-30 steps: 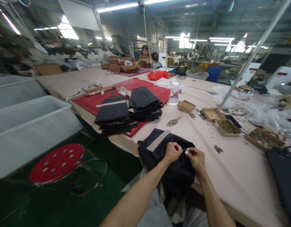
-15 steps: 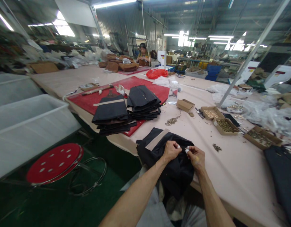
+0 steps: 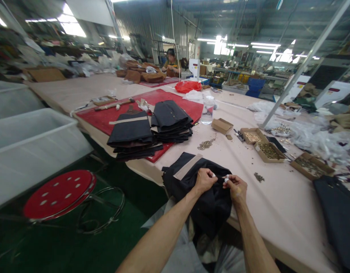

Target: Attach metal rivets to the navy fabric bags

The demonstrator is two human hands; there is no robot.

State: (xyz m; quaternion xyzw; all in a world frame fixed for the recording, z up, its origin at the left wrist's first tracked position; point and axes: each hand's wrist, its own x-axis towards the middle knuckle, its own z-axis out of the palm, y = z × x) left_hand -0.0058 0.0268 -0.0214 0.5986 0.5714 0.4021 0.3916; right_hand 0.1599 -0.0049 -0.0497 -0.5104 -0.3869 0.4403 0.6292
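Note:
A black fabric piece with a beige strip lies over the table's front edge and hangs down in front of my lap. My left hand pinches its upper fold, thumb and fingers closed. Just to the right, my right hand is closed in a pinch at the same fold, the fingertips of both hands a short gap apart. White coverings show on fingertips of both hands. Any small part between the right fingers is too small to make out.
Stacked black fabric pieces lie on a red mat. Small metal rings, loose fittings and open boxes of fittings are on the table. A clear jar stands behind. At left are a red stool and white bins.
My fingertips have drawn slightly farther apart at the fold. Both hands keep their pinch on the black fabric piece. The camera view has shifted a little.

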